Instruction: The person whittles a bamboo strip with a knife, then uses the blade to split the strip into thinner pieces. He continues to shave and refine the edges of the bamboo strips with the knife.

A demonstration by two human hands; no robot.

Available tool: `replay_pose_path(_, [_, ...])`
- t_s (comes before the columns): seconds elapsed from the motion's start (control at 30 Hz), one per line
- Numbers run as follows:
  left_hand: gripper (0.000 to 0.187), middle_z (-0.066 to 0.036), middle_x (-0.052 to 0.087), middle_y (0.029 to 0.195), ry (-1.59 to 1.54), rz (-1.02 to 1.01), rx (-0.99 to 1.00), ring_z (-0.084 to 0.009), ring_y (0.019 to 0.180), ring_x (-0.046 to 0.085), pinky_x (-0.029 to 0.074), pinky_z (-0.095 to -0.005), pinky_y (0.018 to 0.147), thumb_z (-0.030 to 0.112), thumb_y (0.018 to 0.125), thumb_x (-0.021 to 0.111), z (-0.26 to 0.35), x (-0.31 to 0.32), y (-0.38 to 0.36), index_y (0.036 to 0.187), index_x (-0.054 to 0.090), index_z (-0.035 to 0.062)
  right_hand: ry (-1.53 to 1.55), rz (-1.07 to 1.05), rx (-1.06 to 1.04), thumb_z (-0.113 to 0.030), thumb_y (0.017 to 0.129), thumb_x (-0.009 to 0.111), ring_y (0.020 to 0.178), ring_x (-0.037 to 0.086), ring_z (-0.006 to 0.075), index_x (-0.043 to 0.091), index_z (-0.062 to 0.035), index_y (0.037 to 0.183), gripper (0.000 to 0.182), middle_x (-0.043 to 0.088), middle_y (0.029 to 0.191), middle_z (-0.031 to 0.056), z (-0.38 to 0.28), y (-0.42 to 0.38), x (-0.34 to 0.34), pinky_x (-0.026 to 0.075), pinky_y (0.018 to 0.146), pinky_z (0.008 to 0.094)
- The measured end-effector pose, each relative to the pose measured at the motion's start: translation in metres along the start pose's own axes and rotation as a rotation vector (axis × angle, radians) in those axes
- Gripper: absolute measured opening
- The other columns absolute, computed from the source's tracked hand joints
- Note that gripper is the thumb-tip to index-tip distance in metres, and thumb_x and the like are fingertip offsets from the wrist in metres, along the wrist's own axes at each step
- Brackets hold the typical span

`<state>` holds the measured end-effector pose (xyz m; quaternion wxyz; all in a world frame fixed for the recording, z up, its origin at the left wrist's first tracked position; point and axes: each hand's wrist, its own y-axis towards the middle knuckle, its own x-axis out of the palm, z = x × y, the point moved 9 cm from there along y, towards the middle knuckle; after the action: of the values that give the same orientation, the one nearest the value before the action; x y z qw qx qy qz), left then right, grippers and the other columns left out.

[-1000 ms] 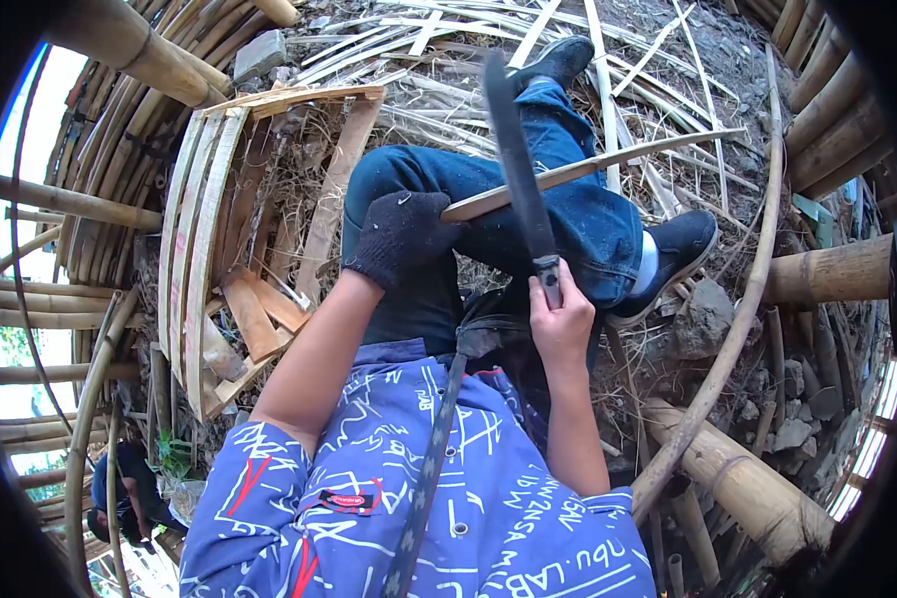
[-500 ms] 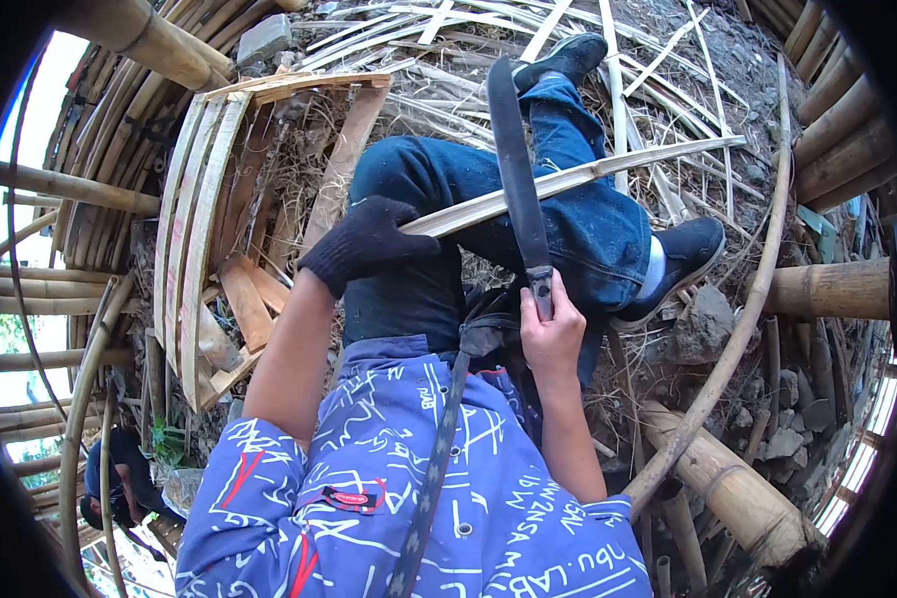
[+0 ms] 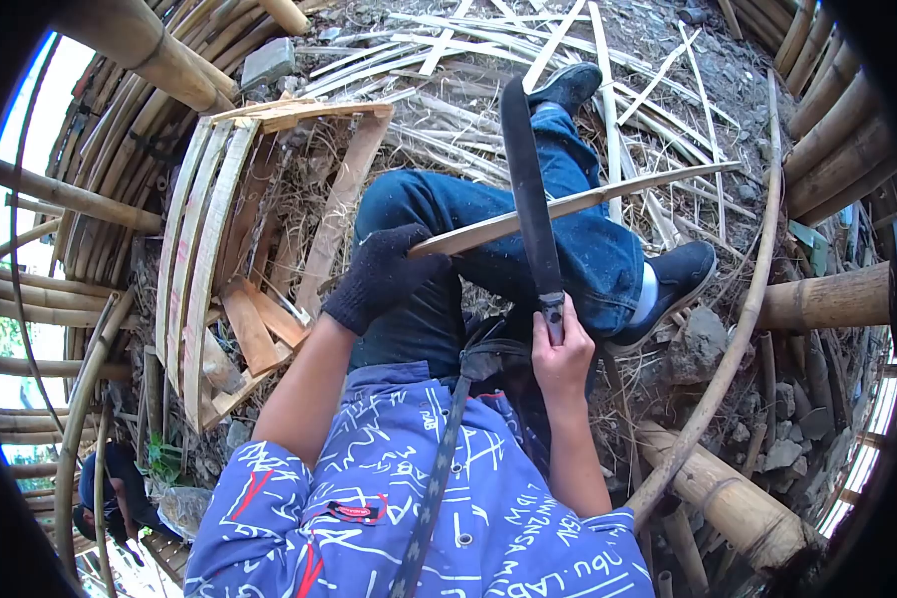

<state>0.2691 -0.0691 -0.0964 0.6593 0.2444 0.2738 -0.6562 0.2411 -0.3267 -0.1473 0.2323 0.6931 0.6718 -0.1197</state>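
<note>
My left hand (image 3: 391, 276), in a black knitted glove, is closed around the near end of a long split bamboo strip (image 3: 628, 191). The strip runs rightward across my jeans, its far end beyond my right knee. In my bare right hand (image 3: 562, 344) is the handle of a machete (image 3: 530, 184), the fingers wrapped round it. Its dark, broad blade points away from me and crosses over the strip near the middle; whether the two touch, I cannot tell.
A wooden crate (image 3: 201, 249) lies at the left with wood pieces inside. Pale bamboo strips (image 3: 608, 120) litter the ground ahead. Bamboo poles (image 3: 827, 296) and a broken rock (image 3: 698, 346) are at the right. A person (image 3: 120, 488) bends down at the lower left.
My right hand and the machete have moved slightly right and nearer to me. My gloved left hand has shifted right, and the strip has turned, showing a browner face.
</note>
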Motion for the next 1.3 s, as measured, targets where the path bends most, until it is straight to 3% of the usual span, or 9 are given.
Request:
replay_pose_path(0.57, [0.018,-0.017,0.063,0.074,-0.09,0.165,0.1,-0.0229,0.065,0.061,0.049,-0.0359,0.063,0.014,0.081,0.073,0.007,-0.024,0.003,0.088,0.065,0.0004,0.076,-0.06,-0.063,-0.008,0.082,0.069,0.074,0.067,0.0392,0.058,0.0075,0.119,0.042,0.067,0.086,0.0249,-0.022,-0.002,0.008,0.053,0.066,0.04])
replay_pose_path(0.63, [0.01,-0.002,0.059,0.064,-0.169,0.148,0.06,-0.008,0.06,0.057,0.046,-0.0252,0.055,0.011,0.085,0.07,0.007,-0.031,0.001,0.085,0.066,0.0015,0.1,-0.067,-0.064,-0.008,0.082,0.07,0.07,0.069,0.0316,0.06,0.0076,0.117,0.039,0.066,0.082,0.0225,-0.016,-0.004,0.003,0.052,0.065,0.0366])
replay_pose_path(0.77, [0.009,-0.001,0.058,0.061,-0.441,0.198,-0.042,-0.0063,0.053,0.054,0.042,-0.0229,0.049,0.011,0.087,0.069,0.02,-0.064,-0.003,0.085,0.065,0.003,0.232,-0.046,0.085,-0.008,0.084,0.07,0.059,0.049,0.0058,0.062,0.0055,0.113,0.033,0.059,0.07,0.0014,0.011,-0.016,-0.02,0.041,0.054,0.0232])
replay_pose_path(0.97, [0.013,-0.003,0.058,0.062,-0.655,0.561,0.089,-0.0096,0.048,0.053,0.041,-0.0242,0.045,0.015,0.091,0.066,0.016,-0.149,-0.033,0.093,0.062,0.0032,0.385,0.095,0.335,-0.009,0.09,0.063,0.049,0.041,0.0007,0.062,0.0,0.115,0.026,0.047,0.062,-0.0063,0.049,-0.027,-0.062,0.03,0.043,0.0194])
replay_pose_path(1.03, [0.024,-0.004,0.057,0.066,-0.709,0.567,0.115,-0.0135,0.055,0.057,0.044,-0.0271,0.049,0.024,0.094,0.063,0.016,-0.17,-0.046,0.103,0.06,0.003,0.413,0.138,0.366,-0.009,0.092,0.061,0.046,0.042,0.0018,0.061,0.0003,0.114,0.024,0.048,0.062,-0.005,0.058,-0.028,-0.074,0.031,0.04,0.0197])
replay_pose_path(1.17, [0.04,-0.008,0.056,0.081,-1.128,0.194,0.445,-0.0243,0.077,0.059,0.051,-0.0391,0.068,0.041,0.096,0.055,0.023,-0.18,-0.053,0.116,0.054,0.0065,0.488,0.161,0.394,-0.014,0.094,0.059,0.043,0.044,0.0048,0.058,-0.003,0.095,0.011,0.05,0.063,-0.0007,0.079,-0.022,-0.077,0.035,0.038,0.0203])
replay_pose_path(1.23, [0.037,-0.011,0.057,0.089,-0.301,0.43,0.363,-0.0259,0.084,0.059,0.05,-0.0409,0.074,0.04,0.096,0.055,0.019,-0.185,-0.059,0.115,0.055,0.0073,0.507,0.168,0.408,-0.017,0.095,0.058,0.042,0.045,0.0065,0.053,-0.0053,0.087,0.016,0.05,0.062,0.0004,0.073,-0.02,-0.074,0.036,0.037,0.0214])
replay_pose_path(1.27, [0.035,-0.014,0.057,0.097,-0.826,0.125,0.611,-0.0272,0.091,0.059,0.049,-0.0421,0.081,0.038,0.096,0.055,0.049,-0.171,-0.052,0.115,0.056,0.0079,0.553,0.192,0.43,-0.018,0.096,0.058,0.041,0.045,0.0069,0.052,-0.0052,0.086,0.017,0.05,0.062,0.0005,0.075,-0.021,-0.073,0.036,0.036,0.0217])
replay_pose_path(1.3, [0.035,-0.014,0.057,0.097,-0.83,0.129,0.618,-0.0272,0.091,0.059,0.049,-0.0421,0.081,0.038,0.096,0.055,0.054,-0.163,-0.044,0.115,0.056,0.0079,0.596,0.218,0.454,-0.02,0.096,0.057,0.041,0.045,0.0073,0.052,-0.0052,0.085,0.019,0.05,0.062,0.0006,0.076,-0.024,-0.072,0.036,0.036,0.022])
